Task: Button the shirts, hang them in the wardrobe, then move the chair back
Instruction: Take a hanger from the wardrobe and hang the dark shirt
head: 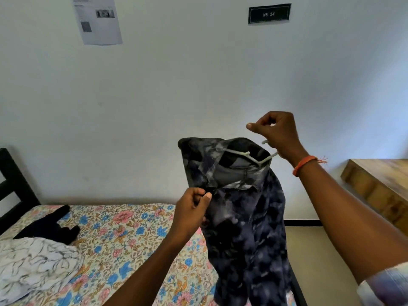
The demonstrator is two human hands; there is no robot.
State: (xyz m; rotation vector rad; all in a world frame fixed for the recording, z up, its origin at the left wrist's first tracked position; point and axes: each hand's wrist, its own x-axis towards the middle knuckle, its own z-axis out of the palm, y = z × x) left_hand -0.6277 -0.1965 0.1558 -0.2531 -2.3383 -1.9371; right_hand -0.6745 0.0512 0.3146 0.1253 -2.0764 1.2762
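A dark blue patterned shirt (249, 221) hangs in the air on a white hanger (242, 154) over the bed's right edge. My right hand (276, 133) grips the hanger's hook and holds it up. My left hand (192, 208) pinches the shirt's front edge just below the collar. On the bed at the left lie a black garment (50, 228) and a white shirt with dark line print (33, 268). No wardrobe or chair shows.
The bed (123, 246) has a floral sheet and a dark headboard (13, 184) at the far left. A wooden table (379, 184) stands against the wall on the right. A paper notice (97, 18) and a small sign (269, 13) hang on the wall.
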